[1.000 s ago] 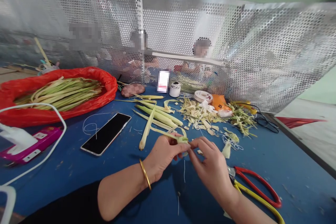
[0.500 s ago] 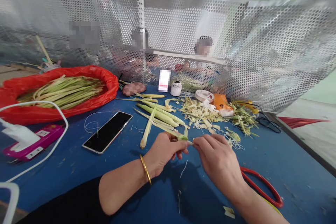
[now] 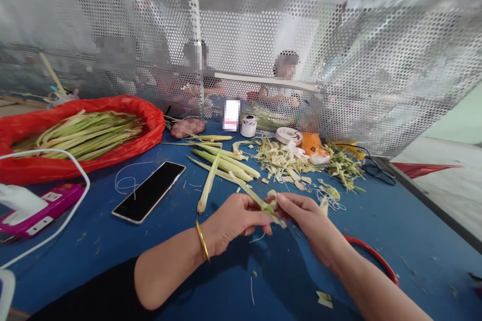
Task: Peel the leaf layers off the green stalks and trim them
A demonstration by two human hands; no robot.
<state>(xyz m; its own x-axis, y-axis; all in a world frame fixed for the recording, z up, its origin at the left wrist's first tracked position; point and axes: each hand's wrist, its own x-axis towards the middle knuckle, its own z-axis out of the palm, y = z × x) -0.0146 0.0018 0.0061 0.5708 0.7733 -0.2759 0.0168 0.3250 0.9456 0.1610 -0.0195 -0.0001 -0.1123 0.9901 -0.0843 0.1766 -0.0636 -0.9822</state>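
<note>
My left hand (image 3: 233, 220), with a gold bangle at the wrist, is closed around a pale green plant stalk (image 3: 251, 193), its thin end pointing up and away. My right hand (image 3: 311, 223) pinches the curled, torn layers at the stalk's near end, close to the left fingertips. Just beyond the hands lie several more green stalks (image 3: 226, 161). One drier stalk (image 3: 209, 183) rests across them. A heap of peeled scraps (image 3: 280, 160) lies further right. Red handles (image 3: 371, 251), perhaps of scissors, are partly hidden by my right forearm.
On the blue table (image 3: 211, 281) lie a black-screened phone (image 3: 150, 191) and a purple power strip (image 3: 45, 208) with a white cable. A red bag (image 3: 145, 148) of long stalks is at left. A perforated metal screen (image 3: 244, 35) closes off the back, with people behind it.
My right hand has turned and now pinches loosened layers at the stalk's near end, which look more spread and curled. The view has shifted slightly, moving the table items left.
</note>
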